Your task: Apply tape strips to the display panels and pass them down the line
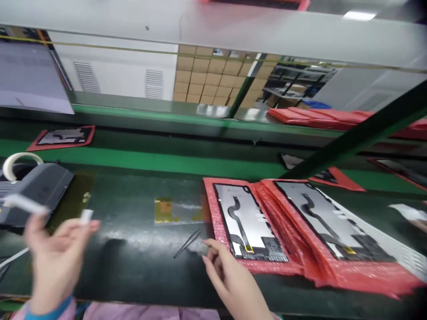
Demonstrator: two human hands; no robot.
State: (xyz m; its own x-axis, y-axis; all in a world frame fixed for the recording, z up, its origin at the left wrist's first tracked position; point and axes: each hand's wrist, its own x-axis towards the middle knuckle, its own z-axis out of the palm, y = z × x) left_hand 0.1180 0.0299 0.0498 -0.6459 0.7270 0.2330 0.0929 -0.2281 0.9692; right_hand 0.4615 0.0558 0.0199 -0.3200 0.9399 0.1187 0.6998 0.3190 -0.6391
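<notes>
Tape dispenser [43, 189] just L of & above L hand [56, 253]; that hand's loosely spread, white strip [28, 204] at one fingertip, small white pc [86, 217] at another. Yellow film [163, 211] btwn the hands. Tweezers [187, 243] on bench just L of R hand [230, 275], thumb & index apart. Panel [251, 218] on red bubble wrap [214, 213] just R of its fingers, 2nd panel [328, 218] further R.

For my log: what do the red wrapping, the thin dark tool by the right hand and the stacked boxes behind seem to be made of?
Red wrapping: thin plastic, probably bubble wrap, judging by its glossy, wrinkled, bumpy surface.
Thin dark tool: perhaps dark-coated metal, given its slim, straight arms; plastic is possible.
Stacked boxes: likely cardboard, from their matte brown, flat faces.
</notes>
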